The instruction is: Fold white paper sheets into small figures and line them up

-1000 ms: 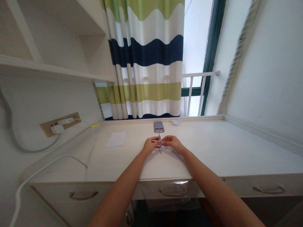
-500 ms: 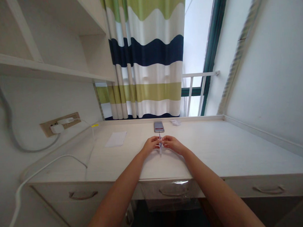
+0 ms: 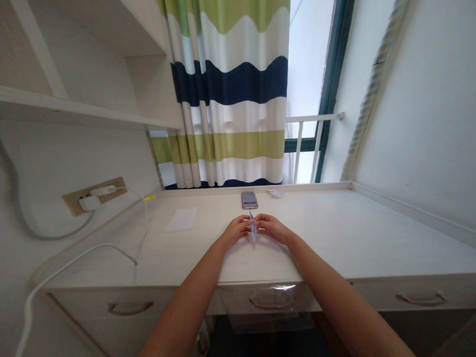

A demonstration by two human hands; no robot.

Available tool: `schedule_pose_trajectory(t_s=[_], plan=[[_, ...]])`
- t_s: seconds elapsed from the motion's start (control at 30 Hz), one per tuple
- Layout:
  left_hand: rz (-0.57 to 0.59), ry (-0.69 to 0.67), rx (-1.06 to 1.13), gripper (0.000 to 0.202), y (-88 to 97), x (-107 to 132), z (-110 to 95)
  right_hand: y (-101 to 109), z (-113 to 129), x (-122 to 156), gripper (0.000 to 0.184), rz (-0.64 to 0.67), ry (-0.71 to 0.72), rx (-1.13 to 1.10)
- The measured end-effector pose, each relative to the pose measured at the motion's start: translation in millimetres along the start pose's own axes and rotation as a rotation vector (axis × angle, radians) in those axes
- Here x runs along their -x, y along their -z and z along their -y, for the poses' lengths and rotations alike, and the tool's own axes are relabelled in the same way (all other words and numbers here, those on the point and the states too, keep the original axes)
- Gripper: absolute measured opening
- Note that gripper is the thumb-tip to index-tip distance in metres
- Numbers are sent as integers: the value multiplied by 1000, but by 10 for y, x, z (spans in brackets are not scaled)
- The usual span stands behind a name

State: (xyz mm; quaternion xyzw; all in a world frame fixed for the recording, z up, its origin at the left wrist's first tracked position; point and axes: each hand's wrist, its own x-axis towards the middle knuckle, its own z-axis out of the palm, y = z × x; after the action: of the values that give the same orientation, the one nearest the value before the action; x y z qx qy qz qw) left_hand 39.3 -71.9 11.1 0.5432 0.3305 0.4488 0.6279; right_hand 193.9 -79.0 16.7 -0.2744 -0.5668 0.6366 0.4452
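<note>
A folded piece of white paper stands edge-on between my two hands, just above the white desk. My left hand grips it from the left with curled fingers. From the right, my right hand holds the same paper between thumb and fingers. Its folds are too small to make out in detail. Directly behind the hands lies a phone with its screen lit.
A white sheet of paper lies on the desk to the left. Crumpled white paper or plastic sits near the back edge. A white cable crosses the left side, below a wall socket. Shelves overhang the upper left.
The folded paper has turned slightly between my fingers, so a little more of its face shows. Both hands stay in nearly the same place.
</note>
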Motion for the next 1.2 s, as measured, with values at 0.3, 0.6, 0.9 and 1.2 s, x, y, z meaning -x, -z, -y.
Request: schedule_pose_trajectory(t_s=[0.3,0.6,0.9,1.2], plan=[[18,-23,68,30,-34,45,-45,7,3,7,19,-39,-15,44],[14,5,87,30,0,-3,4,-7,13,12,18,-55,-24,38],[42,72,113,28,-5,23,-60,-23,29,16,17,-2,-35,-51],[42,63,113,23,-6,19,-45,-31,20,13,15,18,-52,-117]])
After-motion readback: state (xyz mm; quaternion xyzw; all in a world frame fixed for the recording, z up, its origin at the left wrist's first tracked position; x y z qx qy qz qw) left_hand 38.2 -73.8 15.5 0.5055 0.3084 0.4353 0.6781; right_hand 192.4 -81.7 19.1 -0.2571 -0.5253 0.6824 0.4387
